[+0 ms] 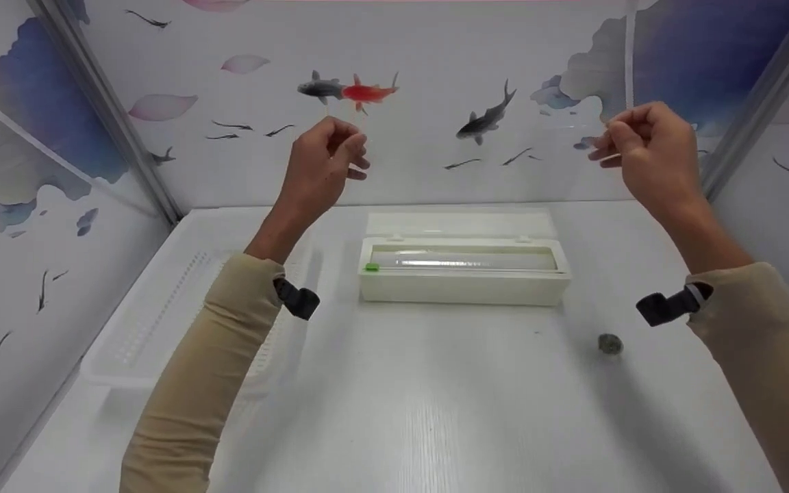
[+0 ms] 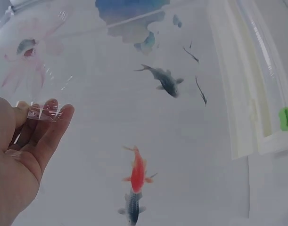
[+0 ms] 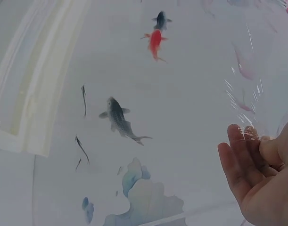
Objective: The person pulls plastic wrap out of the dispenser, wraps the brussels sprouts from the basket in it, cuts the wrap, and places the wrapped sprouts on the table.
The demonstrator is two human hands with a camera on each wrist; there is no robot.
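Note:
A sheet of clear cling film stretches between my two raised hands, showing mostly as glints and faint creases. My left hand pinches one corner between thumb and fingers. At the other end, my right hand pinches the film's other corner, with wrinkles fanning out from the grip in the right wrist view. Below and between the hands, a white cling film dispenser stands on the table with its lid flipped back. Inside it lies a shiny film roll, and a green slide cutter sits at the left end of its front edge.
A white perforated plastic basket stands on the left of the white table, partly behind my left forearm. On the right lies a small round grey-green object. Panels printed with fish enclose the back and sides.

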